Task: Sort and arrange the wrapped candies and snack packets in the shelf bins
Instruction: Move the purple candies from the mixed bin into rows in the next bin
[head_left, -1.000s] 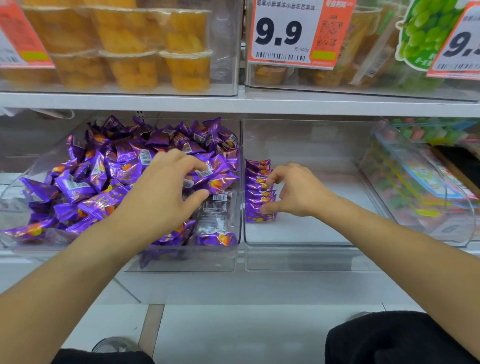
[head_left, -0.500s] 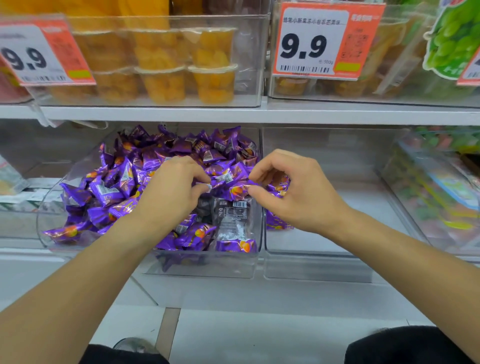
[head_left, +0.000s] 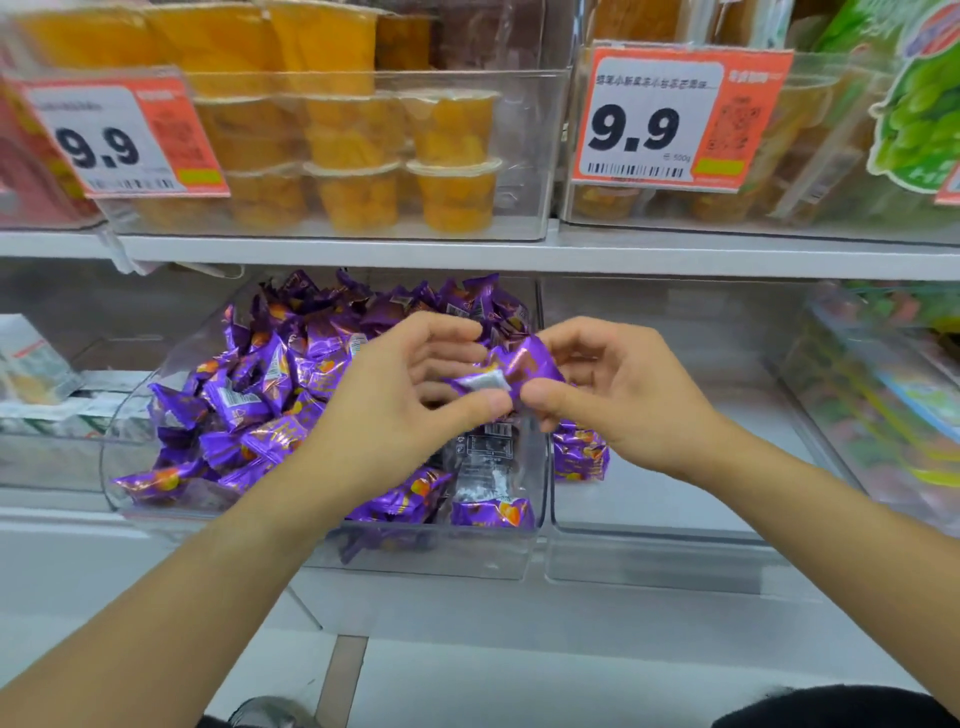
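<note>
Both hands meet above the front of the bins: the left hand (head_left: 400, 400) and the right hand (head_left: 618, 395) each pinch an end of one purple candy (head_left: 511, 371) between thumb and fingers, holding it in the air over the wall shared by two clear bins. Its wrapper is shiny purple foil with a white patch on the side facing the camera.

Below the left hand, the left bin (head_left: 426, 551) is heaped with loose purple candies (head_left: 260, 395) in the same foil, some showing an orange picture and barcode patches; the heap rises toward the back. The right bin (head_left: 654, 556) holds only a short row of candies (head_left: 579, 452) standing against its left wall, with bare floor stretching to its right wall. Further right, a tilted clear bin holds colourful packets (head_left: 893, 405).

On the shelf (head_left: 519, 252) above, clear bins hold orange fruit cups (head_left: 452, 161), with two orange price tags (head_left: 675, 117) reading 9.9 clipped to their fronts.
</note>
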